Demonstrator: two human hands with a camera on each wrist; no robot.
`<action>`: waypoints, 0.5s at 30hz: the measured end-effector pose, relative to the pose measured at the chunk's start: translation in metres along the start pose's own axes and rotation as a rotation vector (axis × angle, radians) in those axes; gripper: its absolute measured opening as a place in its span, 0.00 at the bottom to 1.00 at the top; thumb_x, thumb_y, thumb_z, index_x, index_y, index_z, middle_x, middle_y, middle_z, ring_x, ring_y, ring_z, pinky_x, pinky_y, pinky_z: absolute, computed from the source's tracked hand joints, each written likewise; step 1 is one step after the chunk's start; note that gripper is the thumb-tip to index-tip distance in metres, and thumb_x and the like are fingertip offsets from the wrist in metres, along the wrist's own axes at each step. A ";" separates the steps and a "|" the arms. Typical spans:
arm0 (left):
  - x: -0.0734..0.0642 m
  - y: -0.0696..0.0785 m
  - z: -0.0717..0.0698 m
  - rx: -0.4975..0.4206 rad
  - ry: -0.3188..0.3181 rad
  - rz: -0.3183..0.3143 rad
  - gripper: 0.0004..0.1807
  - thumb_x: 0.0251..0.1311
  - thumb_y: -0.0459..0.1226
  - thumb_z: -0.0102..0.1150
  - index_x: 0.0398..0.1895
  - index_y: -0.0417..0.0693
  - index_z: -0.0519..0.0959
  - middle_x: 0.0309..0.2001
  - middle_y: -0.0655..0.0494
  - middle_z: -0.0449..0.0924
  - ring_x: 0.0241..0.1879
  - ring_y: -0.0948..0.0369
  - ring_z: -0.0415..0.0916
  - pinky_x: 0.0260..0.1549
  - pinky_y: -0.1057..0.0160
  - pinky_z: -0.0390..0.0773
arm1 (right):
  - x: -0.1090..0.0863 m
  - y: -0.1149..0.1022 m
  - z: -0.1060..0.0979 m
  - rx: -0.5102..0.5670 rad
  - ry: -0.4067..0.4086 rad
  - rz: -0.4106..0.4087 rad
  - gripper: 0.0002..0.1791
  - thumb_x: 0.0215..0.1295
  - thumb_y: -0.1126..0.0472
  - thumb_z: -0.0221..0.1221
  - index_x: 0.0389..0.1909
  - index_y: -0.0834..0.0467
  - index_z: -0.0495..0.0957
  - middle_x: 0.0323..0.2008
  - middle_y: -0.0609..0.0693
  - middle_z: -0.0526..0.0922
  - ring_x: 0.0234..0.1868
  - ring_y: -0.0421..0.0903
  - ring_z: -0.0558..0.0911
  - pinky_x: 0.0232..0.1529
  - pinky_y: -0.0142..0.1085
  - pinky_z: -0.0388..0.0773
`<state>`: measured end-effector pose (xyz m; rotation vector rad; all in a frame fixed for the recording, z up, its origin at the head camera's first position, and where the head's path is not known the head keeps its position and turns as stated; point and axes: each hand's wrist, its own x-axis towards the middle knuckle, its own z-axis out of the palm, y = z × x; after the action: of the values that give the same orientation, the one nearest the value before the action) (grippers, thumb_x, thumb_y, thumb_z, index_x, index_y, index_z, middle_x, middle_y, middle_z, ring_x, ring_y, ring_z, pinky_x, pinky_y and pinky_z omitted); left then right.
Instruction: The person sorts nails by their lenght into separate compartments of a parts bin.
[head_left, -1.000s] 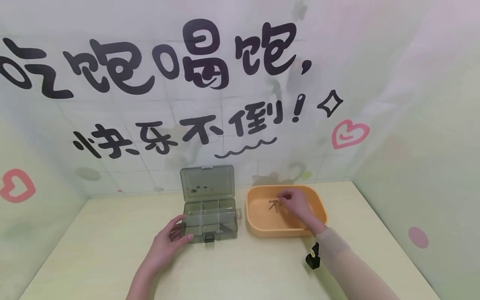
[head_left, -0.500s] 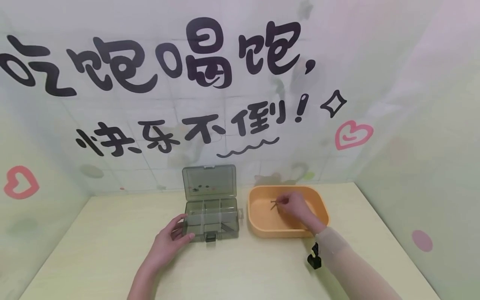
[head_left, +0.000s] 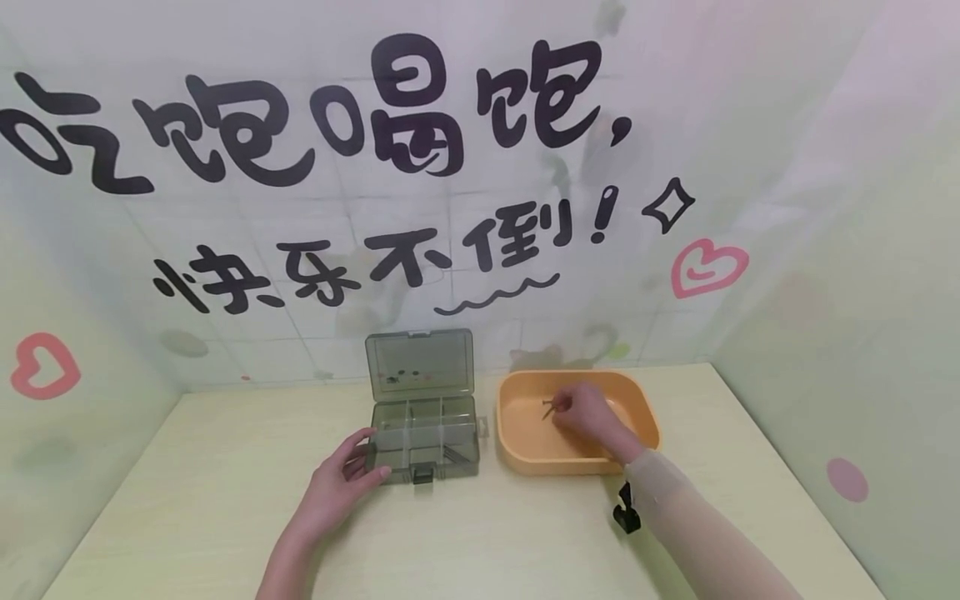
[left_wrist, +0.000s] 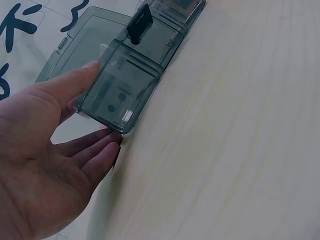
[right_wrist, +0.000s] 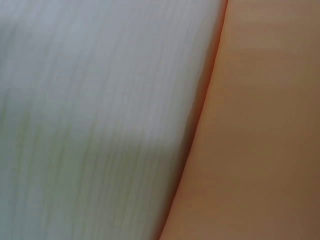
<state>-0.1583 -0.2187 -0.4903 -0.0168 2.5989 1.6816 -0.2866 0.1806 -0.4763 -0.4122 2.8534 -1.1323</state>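
A smoky clear compartment box (head_left: pixel 423 437) stands with its lid (head_left: pixel 420 367) raised at the back. My left hand (head_left: pixel 341 483) holds the box's left end, thumb at the front corner and fingers along the side; the left wrist view shows this thumb (left_wrist: pixel 75 82) against the wall. Several thin dark screws (head_left: pixel 456 454) lie in the front right compartment. To the right is an orange tray (head_left: pixel 517 461). My right hand (head_left: pixel 592 414) reaches into it, with thumb and index finger pinching small screws (head_left: pixel 549 407) just above or at its floor; how many is hidden.
A black latch (head_left: pixel 423 475) sticks out at the box's front. Behind the table (head_left: pixel 480 542) rises a white backdrop (head_left: pixel 300 217) with black writing. A black device (head_left: pixel 627 510) hangs at my right wrist, beside the tray's front rim.
Loose screws that lay beside my right fingertips now show fewer, gathered at the pinch. The right hand has shifted slightly within the tray, while my left hand stays on the box.
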 end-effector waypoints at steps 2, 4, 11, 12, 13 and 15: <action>0.000 0.000 0.000 0.001 0.001 0.002 0.40 0.65 0.42 0.70 0.77 0.47 0.62 0.70 0.28 0.65 0.70 0.35 0.64 0.68 0.45 0.70 | 0.001 0.000 0.000 -0.009 -0.001 -0.017 0.07 0.51 0.73 0.69 0.33 0.67 0.85 0.28 0.51 0.84 0.31 0.45 0.79 0.34 0.37 0.82; 0.000 0.000 0.001 0.002 0.001 0.000 0.40 0.66 0.42 0.70 0.77 0.47 0.62 0.70 0.29 0.66 0.70 0.35 0.64 0.68 0.45 0.70 | 0.001 0.000 0.001 -0.008 -0.004 -0.011 0.07 0.52 0.74 0.69 0.33 0.67 0.85 0.28 0.50 0.84 0.31 0.44 0.79 0.34 0.36 0.82; 0.000 -0.001 0.001 0.006 0.002 -0.001 0.40 0.65 0.42 0.70 0.77 0.47 0.62 0.70 0.29 0.65 0.70 0.35 0.64 0.68 0.46 0.70 | 0.002 0.001 0.002 -0.046 0.003 -0.010 0.06 0.53 0.76 0.66 0.32 0.66 0.86 0.29 0.54 0.86 0.32 0.46 0.82 0.34 0.38 0.84; 0.000 -0.001 0.001 0.006 0.002 0.000 0.40 0.65 0.42 0.70 0.77 0.47 0.62 0.70 0.29 0.65 0.70 0.35 0.64 0.68 0.46 0.70 | 0.002 0.001 0.002 -0.056 0.006 -0.008 0.06 0.54 0.76 0.65 0.32 0.66 0.86 0.29 0.54 0.86 0.31 0.46 0.82 0.34 0.38 0.84; 0.000 -0.001 0.001 0.007 0.001 0.000 0.40 0.65 0.42 0.70 0.77 0.47 0.62 0.70 0.29 0.65 0.70 0.35 0.64 0.68 0.46 0.70 | 0.002 0.001 0.002 -0.062 0.010 -0.005 0.06 0.54 0.76 0.65 0.32 0.66 0.86 0.29 0.55 0.86 0.31 0.46 0.82 0.34 0.38 0.84; 0.000 -0.001 0.000 0.008 0.001 0.000 0.40 0.65 0.42 0.70 0.77 0.47 0.62 0.70 0.28 0.65 0.70 0.35 0.64 0.68 0.46 0.70 | 0.002 0.000 0.002 -0.066 0.013 0.009 0.06 0.55 0.76 0.64 0.32 0.65 0.87 0.30 0.55 0.86 0.31 0.46 0.81 0.33 0.36 0.83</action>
<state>-0.1581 -0.2188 -0.4912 -0.0167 2.6058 1.6719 -0.2884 0.1782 -0.4778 -0.3956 2.9074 -1.0457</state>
